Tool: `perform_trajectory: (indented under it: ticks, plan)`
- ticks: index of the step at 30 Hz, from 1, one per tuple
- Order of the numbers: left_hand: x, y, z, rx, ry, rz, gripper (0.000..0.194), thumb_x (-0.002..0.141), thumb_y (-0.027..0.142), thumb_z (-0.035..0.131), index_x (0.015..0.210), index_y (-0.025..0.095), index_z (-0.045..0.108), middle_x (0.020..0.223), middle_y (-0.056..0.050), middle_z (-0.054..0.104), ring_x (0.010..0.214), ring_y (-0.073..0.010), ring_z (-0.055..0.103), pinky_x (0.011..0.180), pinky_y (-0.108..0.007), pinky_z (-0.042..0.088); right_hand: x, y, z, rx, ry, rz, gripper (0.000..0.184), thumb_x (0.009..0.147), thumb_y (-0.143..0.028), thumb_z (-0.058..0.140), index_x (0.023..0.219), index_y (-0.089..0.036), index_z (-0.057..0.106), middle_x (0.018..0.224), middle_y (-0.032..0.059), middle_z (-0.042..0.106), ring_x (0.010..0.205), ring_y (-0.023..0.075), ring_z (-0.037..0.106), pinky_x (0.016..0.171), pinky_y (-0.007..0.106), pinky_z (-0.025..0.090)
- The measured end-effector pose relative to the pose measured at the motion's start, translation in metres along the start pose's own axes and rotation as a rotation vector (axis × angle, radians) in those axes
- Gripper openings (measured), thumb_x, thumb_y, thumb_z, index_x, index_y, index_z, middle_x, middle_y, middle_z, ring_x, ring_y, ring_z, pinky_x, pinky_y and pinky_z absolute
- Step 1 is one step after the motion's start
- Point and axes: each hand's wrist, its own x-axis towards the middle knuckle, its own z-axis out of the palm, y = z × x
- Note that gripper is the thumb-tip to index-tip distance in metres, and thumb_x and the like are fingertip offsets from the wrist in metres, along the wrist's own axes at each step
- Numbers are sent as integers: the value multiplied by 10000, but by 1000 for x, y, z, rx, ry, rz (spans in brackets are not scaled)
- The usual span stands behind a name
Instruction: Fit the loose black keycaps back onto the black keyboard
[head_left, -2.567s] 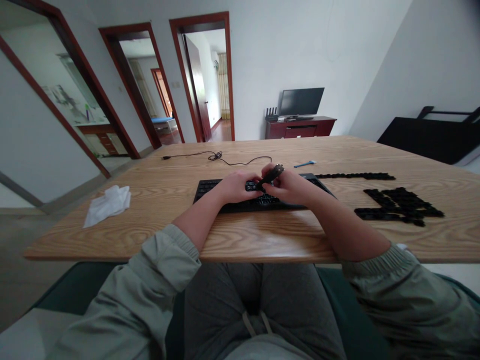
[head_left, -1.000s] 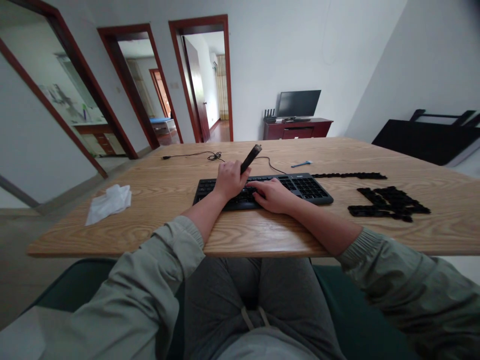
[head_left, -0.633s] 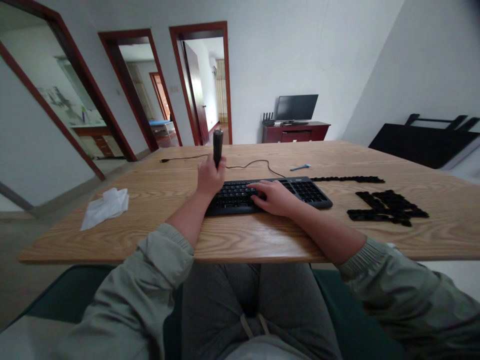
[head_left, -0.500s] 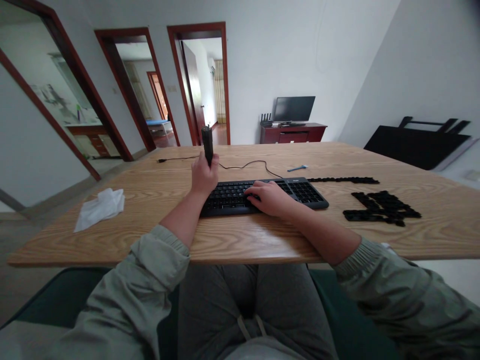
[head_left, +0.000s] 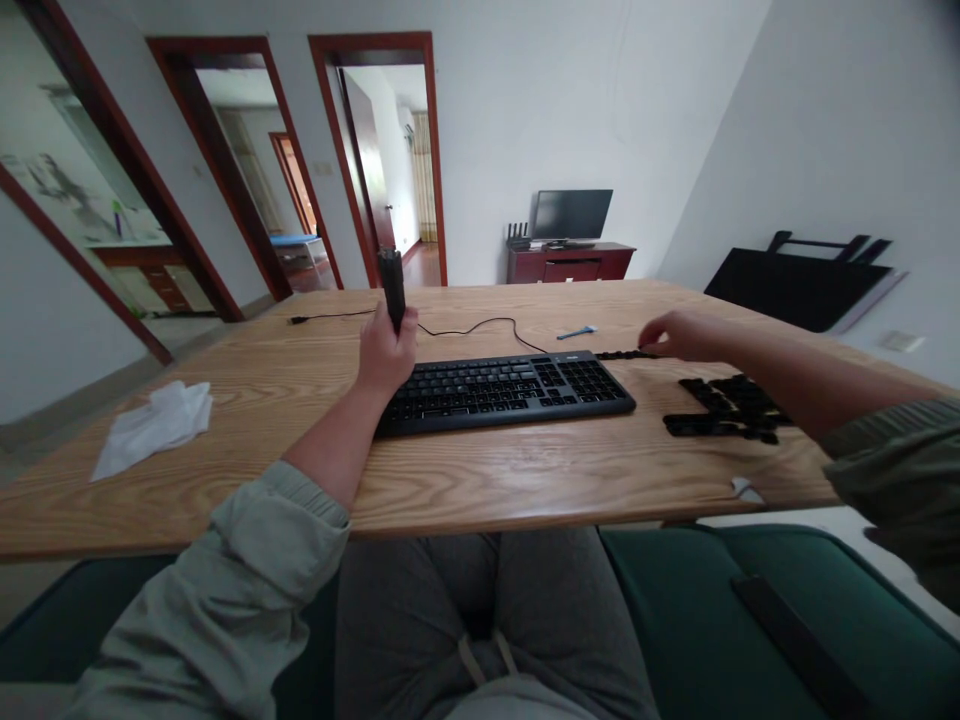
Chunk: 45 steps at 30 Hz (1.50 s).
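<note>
My left hand (head_left: 386, 350) is closed around a black, bar-shaped object (head_left: 393, 290) that stands upright in the fist. Its kind I cannot make out. Just right of this hand lies a black keyboard (head_left: 517, 390), whose left end is partly behind my wrist. My right hand (head_left: 686, 337) is beyond the keyboard's right corner, fingers pinched together at a row of small black keycaps (head_left: 619, 355). The fingertips meet the row, and the hand hides its right part. Under my right forearm lies a heap of black keycaps (head_left: 720, 410), partly covered by the arm.
The keyboard's thin cable (head_left: 480, 325) runs behind it to a plug (head_left: 298, 320) at the left. A small blue tool (head_left: 577, 332) lies behind the keyboard. White tissue (head_left: 157, 420) is on the wooden table (head_left: 487, 490) at left; a small white scrap (head_left: 746, 489) lies near the front edge.
My right hand has left the keyboard and moved right to the row of keycaps. My left hand still grips the upright black object. The view has shifted slightly to the right.
</note>
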Motion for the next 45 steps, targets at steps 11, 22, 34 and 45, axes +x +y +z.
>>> perform_trajectory:
  ticks: [11,22,34,45]
  plan:
    - [-2,4,-2,20,-18,17,340,964,487,444,946,176,579,745,-25,581,718,-180,572,717,-301,437,16,78,23,104,26,206,97,700,-65,759,780,-103,798,788,129,706,621,101,503,735,358,358]
    - [-2,6,-3,10,-30,1,283,951,452,477,889,189,564,740,-27,558,732,-186,570,710,-304,438,24,96,30,125,22,178,82,668,-121,806,732,-165,778,822,126,719,663,154,547,748,357,378]
    - [-5,13,-1,-51,-164,-51,169,846,332,603,927,210,519,798,-11,578,694,-157,534,670,-290,418,5,3,-25,375,395,97,280,874,-337,665,1032,-124,754,938,135,722,766,158,571,752,325,405]
    - [-6,28,-8,-6,-574,86,375,898,531,545,936,170,639,812,-35,660,745,-179,590,665,-286,411,-24,-233,32,871,268,-611,518,849,-599,618,1138,-172,667,778,36,659,649,150,538,588,282,407]
